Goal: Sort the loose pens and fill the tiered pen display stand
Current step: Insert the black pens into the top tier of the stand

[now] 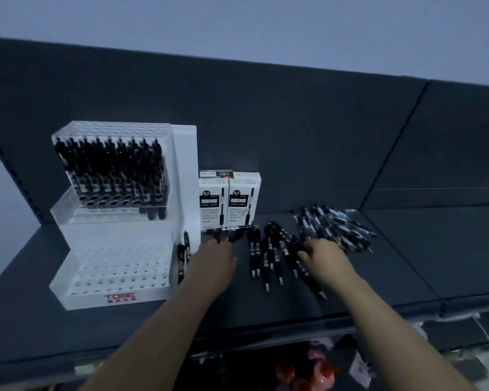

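A white tiered pen display stand [119,266] sits on the left of a dark shelf. Its upper tier is packed with black pens [110,170]; the lower tier's holes hold nothing. Two black pens [182,258] lean at the stand's right side. Loose black pens lie fanned out in a row [268,255], with a bigger heap [336,224] behind to the right. My left hand [213,259] reaches over a pen [232,229] lying in front of the boxes, fingertips on it. My right hand [323,256] rests on the loose pens, fingers curled into them.
Two white pen boxes [229,201] stand upright against the back panel, right of the stand. The dark shelf [407,263] runs on to the right; its front edge is near my forearms. Below the shelf edge, coloured goods [319,371] show dimly.
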`<state>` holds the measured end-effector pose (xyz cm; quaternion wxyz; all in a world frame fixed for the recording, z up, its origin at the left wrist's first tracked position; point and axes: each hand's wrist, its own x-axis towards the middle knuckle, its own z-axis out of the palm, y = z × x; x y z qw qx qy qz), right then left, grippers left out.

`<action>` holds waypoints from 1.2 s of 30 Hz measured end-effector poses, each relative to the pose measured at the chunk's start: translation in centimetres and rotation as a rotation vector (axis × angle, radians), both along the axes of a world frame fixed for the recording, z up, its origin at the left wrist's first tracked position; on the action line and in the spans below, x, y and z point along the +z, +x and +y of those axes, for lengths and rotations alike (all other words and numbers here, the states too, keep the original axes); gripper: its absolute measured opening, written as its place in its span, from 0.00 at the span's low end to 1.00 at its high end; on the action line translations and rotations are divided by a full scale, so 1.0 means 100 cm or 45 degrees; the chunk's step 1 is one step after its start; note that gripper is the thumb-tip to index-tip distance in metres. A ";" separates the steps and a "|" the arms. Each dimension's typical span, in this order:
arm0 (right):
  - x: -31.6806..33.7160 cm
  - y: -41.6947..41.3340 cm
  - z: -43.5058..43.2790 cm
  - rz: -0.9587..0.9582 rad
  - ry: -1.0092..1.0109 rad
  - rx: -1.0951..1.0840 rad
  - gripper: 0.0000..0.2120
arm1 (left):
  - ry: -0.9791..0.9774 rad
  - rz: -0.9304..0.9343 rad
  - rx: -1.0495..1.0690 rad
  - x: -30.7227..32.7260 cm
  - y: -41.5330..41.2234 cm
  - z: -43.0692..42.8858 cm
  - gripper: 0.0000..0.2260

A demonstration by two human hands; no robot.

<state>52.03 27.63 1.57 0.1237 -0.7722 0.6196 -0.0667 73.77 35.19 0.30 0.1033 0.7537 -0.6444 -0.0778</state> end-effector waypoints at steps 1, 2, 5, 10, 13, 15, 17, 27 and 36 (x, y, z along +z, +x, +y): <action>-0.008 -0.005 -0.003 0.004 0.027 0.007 0.18 | 0.055 -0.007 0.033 -0.007 -0.005 -0.005 0.13; -0.014 -0.008 -0.006 0.001 0.049 0.014 0.17 | 0.095 -0.001 0.063 -0.015 -0.007 -0.011 0.13; -0.030 -0.010 -0.013 -0.043 0.092 0.075 0.13 | 0.124 0.022 0.101 -0.032 -0.017 -0.026 0.13; -0.042 0.003 -0.020 -0.162 0.132 0.228 0.06 | 0.049 0.111 0.164 -0.033 -0.050 -0.043 0.20; -0.047 0.008 -0.026 -0.231 0.153 0.244 0.06 | 0.037 0.154 0.247 -0.032 -0.063 -0.055 0.25; -0.048 0.009 -0.031 -0.317 0.205 0.219 0.04 | 0.056 0.181 0.306 -0.031 -0.065 -0.062 0.27; -0.045 0.008 -0.037 -0.379 0.278 0.198 0.07 | 0.124 0.200 0.337 -0.030 -0.065 -0.068 0.27; -0.048 0.019 -0.056 -0.406 0.354 0.060 0.20 | 0.256 0.357 0.343 -0.020 -0.073 -0.089 0.13; -0.047 0.028 -0.058 -0.443 0.404 -0.059 0.20 | 0.314 0.538 0.307 -0.027 -0.066 -0.089 0.12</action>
